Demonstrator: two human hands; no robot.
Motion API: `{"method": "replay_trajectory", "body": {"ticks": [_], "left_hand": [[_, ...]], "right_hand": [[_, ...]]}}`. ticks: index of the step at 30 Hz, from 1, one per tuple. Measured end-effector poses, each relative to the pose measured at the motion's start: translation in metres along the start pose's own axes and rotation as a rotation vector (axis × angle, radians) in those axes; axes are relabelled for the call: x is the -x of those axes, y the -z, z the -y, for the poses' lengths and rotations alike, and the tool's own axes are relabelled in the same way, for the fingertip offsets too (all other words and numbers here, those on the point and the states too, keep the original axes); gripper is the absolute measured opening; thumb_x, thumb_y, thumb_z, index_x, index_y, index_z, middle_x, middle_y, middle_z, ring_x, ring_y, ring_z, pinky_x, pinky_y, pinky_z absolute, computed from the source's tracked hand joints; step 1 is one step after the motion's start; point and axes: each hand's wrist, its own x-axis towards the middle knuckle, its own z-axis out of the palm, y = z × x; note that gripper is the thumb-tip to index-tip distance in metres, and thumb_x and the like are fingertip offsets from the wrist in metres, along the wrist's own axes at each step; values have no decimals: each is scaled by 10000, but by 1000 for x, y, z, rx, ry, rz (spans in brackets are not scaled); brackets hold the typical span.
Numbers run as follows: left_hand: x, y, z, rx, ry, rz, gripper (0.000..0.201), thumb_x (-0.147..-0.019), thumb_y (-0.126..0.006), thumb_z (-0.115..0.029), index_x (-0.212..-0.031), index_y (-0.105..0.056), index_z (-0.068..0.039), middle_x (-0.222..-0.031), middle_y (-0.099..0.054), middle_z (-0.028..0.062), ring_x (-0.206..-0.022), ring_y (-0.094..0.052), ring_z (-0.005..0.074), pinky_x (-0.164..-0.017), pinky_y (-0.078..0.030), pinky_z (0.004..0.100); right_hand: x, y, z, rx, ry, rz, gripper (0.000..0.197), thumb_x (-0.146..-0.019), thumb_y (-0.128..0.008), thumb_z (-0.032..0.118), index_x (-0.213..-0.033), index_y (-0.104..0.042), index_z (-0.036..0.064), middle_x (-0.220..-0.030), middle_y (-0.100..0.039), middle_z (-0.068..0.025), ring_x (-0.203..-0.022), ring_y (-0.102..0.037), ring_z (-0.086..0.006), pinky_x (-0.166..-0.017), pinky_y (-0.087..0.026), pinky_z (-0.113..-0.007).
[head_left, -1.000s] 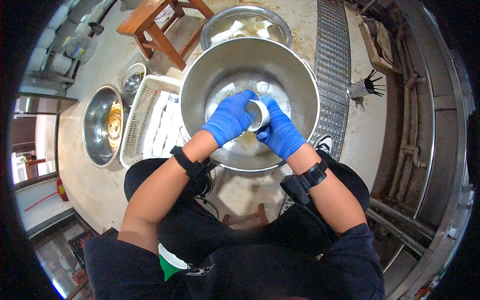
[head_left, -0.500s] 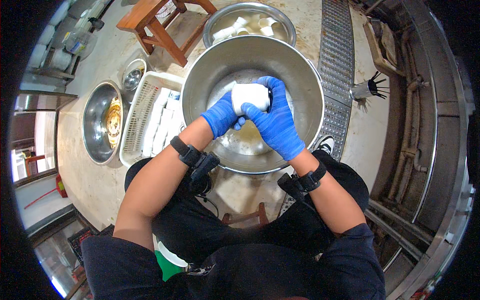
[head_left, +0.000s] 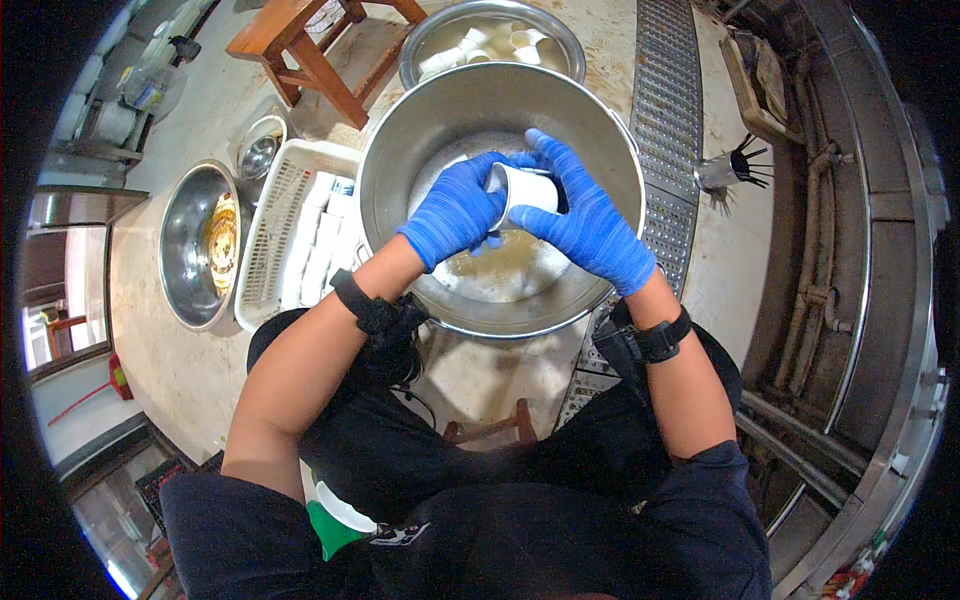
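Note:
Over the wide metal pot [head_left: 590, 110], a white cup [head_left: 530, 203] is tilted on its side, its rim toward my left hand. My left hand [head_left: 455, 208], in a blue glove, grips the cup at that rim; some of its fingers are hidden behind it. My right hand [head_left: 590, 228], gloved in blue too, is at the cup's other end. Its thumb lies against the near side of the cup, while the other fingers are stretched out and spread away from it. Shallow, cloudy liquid with foam covers the bottom of the pot.
Behind the pot stands a metal basin [head_left: 572, 42] of white cups in cloudy water. To the left are a white plastic basket [head_left: 262, 250] with rows of white cups, a steel bowl [head_left: 180, 262] and a wooden stool [head_left: 318, 70]. A perforated metal strip [head_left: 664, 110] runs along the right.
My right hand has loosened, its fingers spreading up and away from the cup. The cup has shifted slightly right and turned, with my left hand following it.

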Motion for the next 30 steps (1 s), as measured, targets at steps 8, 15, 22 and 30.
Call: {"method": "replay_trajectory", "body": {"ticks": [8,15,22,30], "left_hand": [[0,-3,2,-191,100,-64,285,-957,-589,-282,-1049,-653,-20,-704,-648,89,-525,-604,136,-458,-492,278],[-8,10,22,212,-33,20,223,-961,-520,-96,-1159,-604,-37,-932,-676,78,-827,-647,141,-773,-545,289],[-14,23,39,-316,-275,-166,297,-927,-549,-107,-1205,-610,-21,-1000,-686,78,-895,-639,149,-838,-518,301],[-6,5,31,282,-58,103,377,-939,-583,-165,-1295,-560,-42,-1175,-633,81,-1065,-606,155,-935,-507,300]], "right_hand": [[2,10,12,636,191,53,666,-681,-836,234,-1242,-534,39,-1152,-592,-214,-1072,-594,-402,-915,-495,-449],[-3,25,41,1137,413,-344,621,-630,-806,123,-1185,-532,75,-1094,-576,-164,-1022,-606,-343,-835,-517,-440],[-5,19,19,1193,194,-251,627,-669,-832,253,-1183,-531,56,-1134,-589,-200,-981,-644,-359,-820,-544,-442],[-7,-17,5,723,-140,-207,668,-743,-802,362,-1220,-484,20,-1122,-619,-273,-1006,-642,-427,-843,-527,-479]]}}
